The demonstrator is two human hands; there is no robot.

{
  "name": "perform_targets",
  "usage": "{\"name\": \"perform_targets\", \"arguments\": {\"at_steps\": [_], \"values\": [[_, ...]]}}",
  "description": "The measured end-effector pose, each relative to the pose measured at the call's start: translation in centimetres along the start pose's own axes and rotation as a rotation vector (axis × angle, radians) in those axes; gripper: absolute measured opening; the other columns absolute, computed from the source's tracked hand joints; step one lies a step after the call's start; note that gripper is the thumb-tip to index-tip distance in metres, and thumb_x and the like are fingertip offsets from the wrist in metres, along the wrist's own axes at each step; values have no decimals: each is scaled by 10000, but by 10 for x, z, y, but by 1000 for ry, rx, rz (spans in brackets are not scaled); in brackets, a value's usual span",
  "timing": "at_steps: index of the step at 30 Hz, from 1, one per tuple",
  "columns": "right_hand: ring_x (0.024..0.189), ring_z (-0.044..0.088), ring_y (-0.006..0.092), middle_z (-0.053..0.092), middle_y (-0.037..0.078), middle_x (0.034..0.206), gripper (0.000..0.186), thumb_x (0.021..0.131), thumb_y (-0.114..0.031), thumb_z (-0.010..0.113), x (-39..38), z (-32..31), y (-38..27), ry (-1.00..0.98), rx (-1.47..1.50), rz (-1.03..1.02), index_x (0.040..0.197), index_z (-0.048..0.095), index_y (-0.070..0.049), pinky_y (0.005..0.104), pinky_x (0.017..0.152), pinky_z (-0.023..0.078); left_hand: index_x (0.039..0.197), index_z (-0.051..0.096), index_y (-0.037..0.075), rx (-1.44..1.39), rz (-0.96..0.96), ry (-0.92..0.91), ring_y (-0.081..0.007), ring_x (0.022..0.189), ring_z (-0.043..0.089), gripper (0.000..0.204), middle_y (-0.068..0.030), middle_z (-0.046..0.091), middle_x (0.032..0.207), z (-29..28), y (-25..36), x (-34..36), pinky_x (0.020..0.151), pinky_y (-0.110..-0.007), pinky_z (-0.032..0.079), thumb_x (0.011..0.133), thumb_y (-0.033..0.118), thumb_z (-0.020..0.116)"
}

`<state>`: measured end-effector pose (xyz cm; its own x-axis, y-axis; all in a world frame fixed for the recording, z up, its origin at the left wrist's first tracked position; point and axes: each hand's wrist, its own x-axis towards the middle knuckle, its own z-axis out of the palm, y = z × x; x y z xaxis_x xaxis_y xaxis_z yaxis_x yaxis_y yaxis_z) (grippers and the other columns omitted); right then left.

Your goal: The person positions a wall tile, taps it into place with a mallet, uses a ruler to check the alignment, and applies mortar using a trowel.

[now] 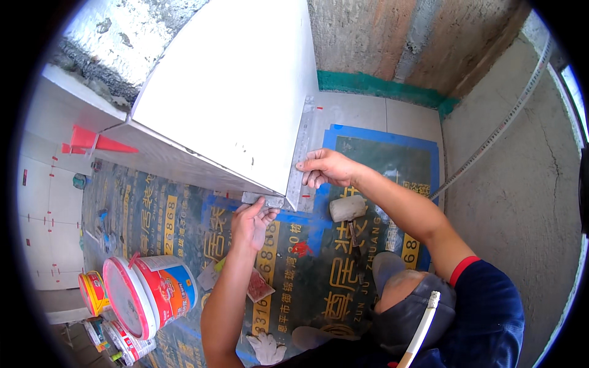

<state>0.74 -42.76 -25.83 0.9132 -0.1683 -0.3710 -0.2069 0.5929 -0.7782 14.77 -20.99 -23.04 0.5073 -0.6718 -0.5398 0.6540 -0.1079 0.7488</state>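
Note:
My left hand (250, 226) grips the thick grey stock of a metal try square (264, 199) at the lower corner of tiled boxing. Its long blade runs away from me along the right face of the white tiles (215, 92). My right hand (326, 168) pinches that blade between thumb and fingers partway along. The stock lies against the boxing's near face. Just right of the corner, a rubber mallet (347, 208) with a whitish head lies on the floor covering (343, 276). The fingertips of my left hand are partly hidden.
Paint-style buckets (150, 294) stand at lower left. A white glove (267, 348) and a red-and-white packet (260, 286) lie near my knees. Red wedges (101, 141) stick out at the left tile edge. A tape measure's blade (491, 138) arcs along the right wall. A cigarette (422, 328) hangs close by.

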Motion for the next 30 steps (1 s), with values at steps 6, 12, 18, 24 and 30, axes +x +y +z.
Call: {"name": "perform_targets", "arguments": {"at_steps": [6,12,18,24,30], "values": [[566,642,142,674,128,754,192,881,-183,644,0,2,0,38,15,-11,857,611,4,214,486,521,988,555,-33,-16,6,-29,-253,804,594,190,-127,612,928,-8,-5,6,729,-332,478,861,93,618],[662,666,170,684,131,839,244,878,-198,651,-30,4,49,-26,-95,93,973,595,20,239,551,544,1090,555,24,253,-170,-161,-227,887,625,191,-123,640,1035,-60,-19,13,786,-349,502,911,89,552],[800,661,151,671,72,952,387,895,-198,628,-120,19,160,-315,-207,421,1227,547,-17,267,670,539,1149,547,89,481,-565,-236,-203,913,629,230,-54,645,1045,-181,-79,-26,740,-346,531,921,63,528],[643,590,86,653,11,763,233,897,-242,619,-152,5,171,-574,-577,718,986,663,-31,237,562,475,1239,504,137,716,-685,-338,-186,908,629,356,-50,604,1073,-239,-101,-73,681,-308,545,899,41,542],[633,564,71,623,-9,727,204,890,-235,627,-127,23,149,-460,-759,633,928,652,-36,229,565,457,1073,634,72,1056,-974,-273,-274,836,676,204,-119,651,844,-230,-125,-106,709,-373,576,876,55,585]]}}
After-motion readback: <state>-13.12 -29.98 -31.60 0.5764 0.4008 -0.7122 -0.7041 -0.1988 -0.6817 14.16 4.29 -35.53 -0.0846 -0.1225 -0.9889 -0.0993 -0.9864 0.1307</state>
